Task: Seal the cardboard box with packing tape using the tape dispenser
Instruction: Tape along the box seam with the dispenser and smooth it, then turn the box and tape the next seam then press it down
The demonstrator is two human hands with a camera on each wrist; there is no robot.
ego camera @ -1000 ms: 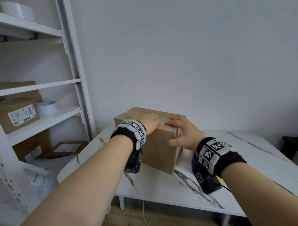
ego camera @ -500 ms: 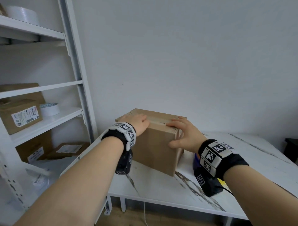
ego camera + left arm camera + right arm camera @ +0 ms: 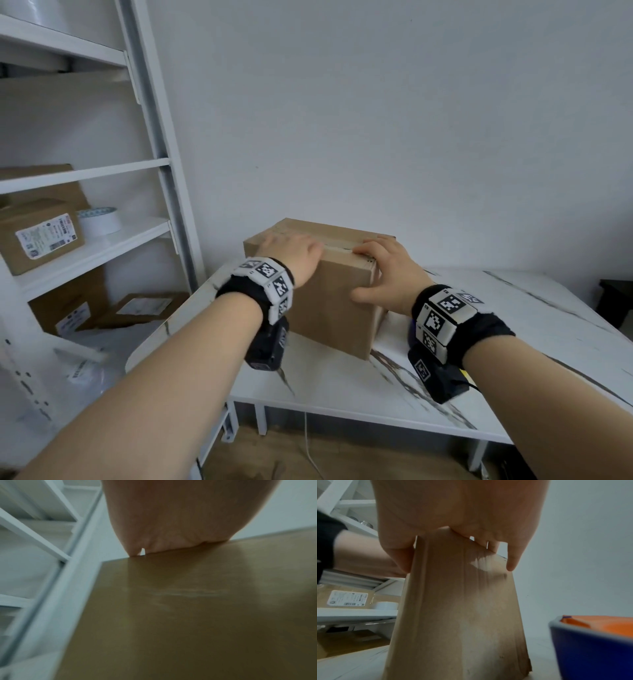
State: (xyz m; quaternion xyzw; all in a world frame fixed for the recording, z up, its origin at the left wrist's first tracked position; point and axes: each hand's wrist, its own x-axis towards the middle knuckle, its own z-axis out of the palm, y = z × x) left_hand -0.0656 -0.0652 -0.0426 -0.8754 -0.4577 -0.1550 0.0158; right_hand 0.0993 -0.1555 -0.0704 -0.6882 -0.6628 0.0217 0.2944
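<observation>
Left hand lies flat and right hand clasps the cardboard box corner, steadying its flaps for taping.

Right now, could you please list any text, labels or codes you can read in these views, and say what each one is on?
No words can be read.
Shipping label on the shelf box: print too small.
Label on the lower box: blurred.
Label in the right wrist view: blurred.
Wrist bands: black-and-white square markers only, no letters.
</observation>
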